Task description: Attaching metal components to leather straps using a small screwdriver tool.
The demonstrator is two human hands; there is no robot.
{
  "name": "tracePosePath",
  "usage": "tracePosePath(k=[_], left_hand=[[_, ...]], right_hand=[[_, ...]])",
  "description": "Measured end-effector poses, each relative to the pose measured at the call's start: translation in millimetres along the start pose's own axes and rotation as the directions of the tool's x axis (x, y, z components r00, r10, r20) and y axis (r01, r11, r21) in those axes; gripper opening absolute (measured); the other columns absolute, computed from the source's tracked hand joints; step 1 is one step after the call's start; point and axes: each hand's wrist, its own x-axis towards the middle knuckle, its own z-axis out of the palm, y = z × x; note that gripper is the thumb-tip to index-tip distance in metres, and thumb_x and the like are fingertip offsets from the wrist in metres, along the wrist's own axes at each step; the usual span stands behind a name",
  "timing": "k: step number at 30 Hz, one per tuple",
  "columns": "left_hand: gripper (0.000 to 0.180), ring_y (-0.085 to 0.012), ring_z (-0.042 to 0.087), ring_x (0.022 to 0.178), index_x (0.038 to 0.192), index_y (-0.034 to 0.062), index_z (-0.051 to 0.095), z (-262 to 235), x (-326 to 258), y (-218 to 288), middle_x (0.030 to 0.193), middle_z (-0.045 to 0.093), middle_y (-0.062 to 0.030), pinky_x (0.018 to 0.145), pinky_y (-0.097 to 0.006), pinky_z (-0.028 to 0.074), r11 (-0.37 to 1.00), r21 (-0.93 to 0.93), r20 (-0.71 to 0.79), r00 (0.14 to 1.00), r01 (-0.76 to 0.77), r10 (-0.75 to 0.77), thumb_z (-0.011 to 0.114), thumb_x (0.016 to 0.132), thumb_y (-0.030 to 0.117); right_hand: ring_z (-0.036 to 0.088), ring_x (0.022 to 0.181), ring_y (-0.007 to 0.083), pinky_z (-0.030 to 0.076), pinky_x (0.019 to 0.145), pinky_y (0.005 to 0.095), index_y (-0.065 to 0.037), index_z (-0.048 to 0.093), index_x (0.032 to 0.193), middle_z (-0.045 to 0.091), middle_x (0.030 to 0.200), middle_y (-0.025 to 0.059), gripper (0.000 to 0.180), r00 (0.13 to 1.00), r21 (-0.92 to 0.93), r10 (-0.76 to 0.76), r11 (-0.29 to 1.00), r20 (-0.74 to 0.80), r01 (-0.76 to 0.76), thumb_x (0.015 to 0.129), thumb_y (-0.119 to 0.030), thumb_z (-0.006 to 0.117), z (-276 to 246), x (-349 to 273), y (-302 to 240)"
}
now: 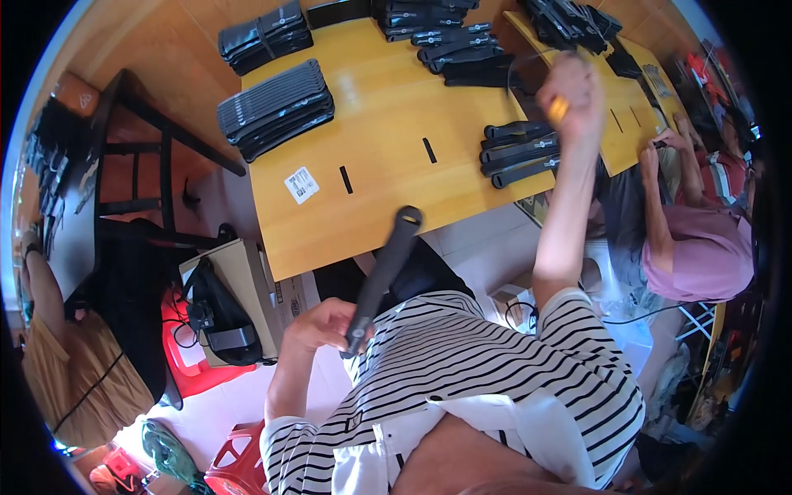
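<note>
My left hand [323,324] is closed around the lower end of a flat black strap [384,268], held in front of my striped shirt. The strap slants up to the right, and its far end forms a rounded loop. Stretched out over the right part of the table, my right hand [572,95] is in a fist and smeared by motion. A small yellow-orange piece [558,109] shows at its fingers, perhaps a tool handle; its kind is too blurred to tell. Below and left of that fist lies a small pile of black straps [520,153].
The yellow table [371,91] has two dark slots and a white label [302,185]. Bundled black straps [276,107] are stacked at its left, with more piles [454,49] at the back. A cardboard box [235,289] stands left on the floor. Other people sit right [701,247] and left [82,371].
</note>
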Motion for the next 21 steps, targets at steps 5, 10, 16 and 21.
tracePosePath(k=[5,10,16,21], left_hand=[[0.058,-0.0190,0.063,0.073,0.112,-0.0090,0.052,-15.8,-28.8,6.3,0.086,0.060,-0.0114,0.062,-0.027,0.049,0.972,0.089,-0.292,0.927,-0.217,0.233,0.073,0.066,0.018],[0.043,-0.0149,0.062,0.072,0.118,-0.0059,0.048,-18.5,-6.9,25.9,0.085,0.058,-0.0058,0.064,-0.024,0.054,0.921,0.252,-0.563,0.729,-0.296,0.388,0.061,0.080,0.009],[0.032,-0.0106,0.059,0.063,0.112,-0.0015,0.051,-42.7,19.5,21.6,0.079,0.059,-0.0040,0.057,-0.020,0.051,0.852,0.513,-0.724,0.481,-0.106,0.495,0.058,0.081,0.005],[0.037,-0.0094,0.056,0.059,0.115,-0.0024,0.047,-39.0,37.8,23.1,0.075,0.058,-0.0049,0.052,-0.021,0.050,0.817,0.576,-0.738,0.411,-0.030,0.536,0.058,0.080,0.004]], right_hand=[[0.024,0.036,0.0068,0.023,0.035,0.0208,-0.011,0.034,0.059,0.028,0.050,-0.0042,0.026,0.983,-0.405,-0.083,0.903,0.163,0.143,0.081,-0.014,0.046,15.0,4.4,-35.4],[0.026,0.036,0.0048,0.020,0.033,0.0195,-0.013,0.035,0.061,0.031,0.049,-0.0044,0.027,0.986,-0.789,-0.128,0.614,-0.105,-0.004,0.085,-0.019,0.045,7.9,-15.5,3.5],[0.033,0.038,0.0009,0.022,0.036,0.0158,-0.009,0.046,0.068,0.037,0.048,-0.0036,0.019,0.969,-0.991,-0.235,-0.089,-0.073,-0.097,0.085,-0.018,0.046,5.0,-42.8,27.7],[0.043,0.048,0.0053,0.032,0.045,0.0217,0.002,0.058,0.074,0.049,0.055,0.0034,0.012,0.968,-0.730,-0.188,-0.683,0.165,-0.008,0.081,-0.008,0.055,-5.7,-53.5,37.2]])
